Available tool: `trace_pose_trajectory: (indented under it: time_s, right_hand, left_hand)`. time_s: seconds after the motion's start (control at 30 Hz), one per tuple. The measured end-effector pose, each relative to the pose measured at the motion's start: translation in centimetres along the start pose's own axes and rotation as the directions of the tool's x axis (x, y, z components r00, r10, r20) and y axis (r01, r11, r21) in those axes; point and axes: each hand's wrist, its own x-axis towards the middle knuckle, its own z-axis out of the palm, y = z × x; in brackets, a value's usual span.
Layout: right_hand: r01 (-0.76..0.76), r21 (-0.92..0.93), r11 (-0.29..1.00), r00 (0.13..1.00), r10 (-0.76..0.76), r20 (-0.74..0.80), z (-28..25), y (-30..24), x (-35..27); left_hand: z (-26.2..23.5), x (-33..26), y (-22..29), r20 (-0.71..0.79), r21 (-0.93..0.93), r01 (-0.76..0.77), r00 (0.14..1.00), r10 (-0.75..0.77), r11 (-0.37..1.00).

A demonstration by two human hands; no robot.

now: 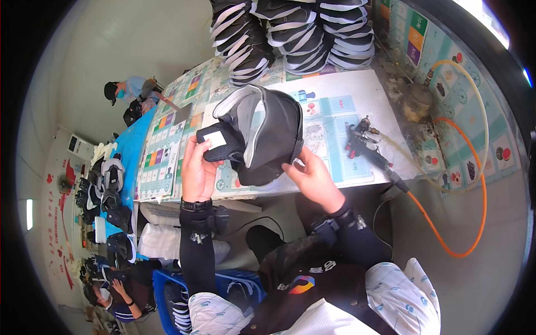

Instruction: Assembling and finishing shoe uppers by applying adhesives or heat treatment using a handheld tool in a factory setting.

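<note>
A desk (357, 95) covered with bright picture sheets is seen, with stacks of black and white shoe uppers (293, 33) at its far end. A black and grey shoe upper (259, 137) is held above the desk's near edge. It is gripped by the closed fingers of the left hand (196, 170) and right hand (311, 176). A spray gun (363, 142) is lying nearby.

Head-worn fisheye looks steeply down, close over the worktable (357, 89).
</note>
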Motion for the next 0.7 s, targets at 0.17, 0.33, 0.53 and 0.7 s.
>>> trace_pose_trajectory:
  time_s: [0.17, 0.33, 0.53, 0.7]
  right_hand:
    - [-0.005, 0.199, 0.98, 0.986, -0.028, 0.166, -4.3, 0.6, 0.1]
    - [0.027, 0.029, 0.999, 0.995, -0.03, 0.099, -0.3, -1.1, -1.5]
    - [0.087, 0.177, 0.98, 0.989, -0.106, 0.101, -0.9, 1.2, -0.6]
    - [-0.024, 0.208, 0.978, 0.999, 0.017, 0.033, -5.5, -1.6, 0.0]
  left_hand:
    - [-1.5, 0.3, 2.3, 0.045, 0.028, -0.028, 0.999, 0.027, 0.999]
    - [-0.9, -0.2, 2.1, -0.02, 0.076, -0.042, 0.999, 0.043, 0.996]
    - [-1.3, 0.4, 1.5, 0.016, 0.032, -0.001, 1.0, 0.0, 0.999]
    - [-3.9, 1.1, 3.1, 0.173, 0.143, -0.123, 0.98, 0.098, 0.982]
